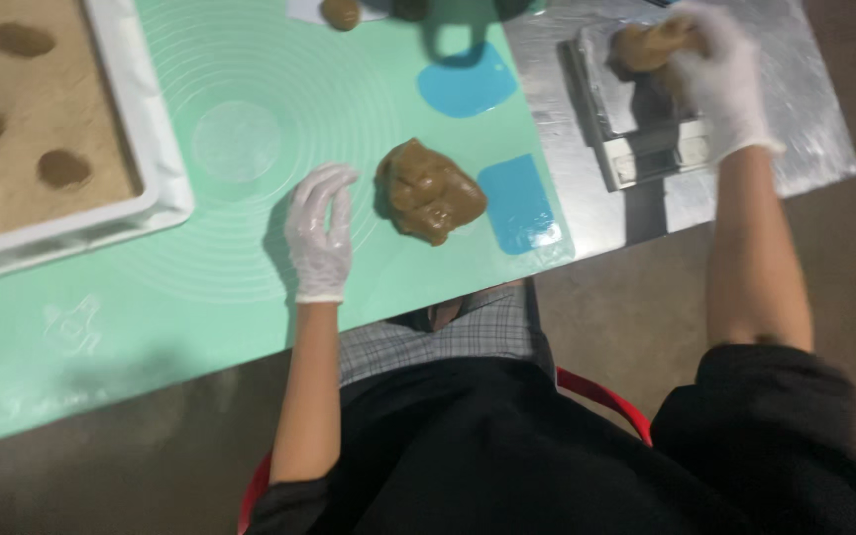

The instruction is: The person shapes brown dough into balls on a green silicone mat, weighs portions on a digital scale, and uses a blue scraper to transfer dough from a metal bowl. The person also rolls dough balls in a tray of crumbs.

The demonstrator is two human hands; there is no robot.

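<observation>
Overhead view from a head-worn camera of a seated person in thin white gloves working brown dough at a table.

The right hand (723,84) reaches forward to a small metal kitchen scale (636,109) at the far right, on a foil-covered surface (804,109). Its fingers are curled around a small piece of brown dough (646,45), holding it on or just above the scale's platform; blur hides whether the piece touches the platform.

The left hand (320,233) rests flat on a mint-green silicone pastry mat (151,297), fingers spread loosely and holding nothing. Just to its right, close to the fingertips but not touching them, lies a large lump of brown dough (430,191) on the mat.

A blue plastic scraper (519,203) lies just right of the large lump, and a second blue scraper (468,84) lies farther back. At the left, a white-rimmed tray (141,119) lined with brown paper holds three small dough balls (63,168). Another dough ball (341,13) sits at the top edge of the mat.
</observation>
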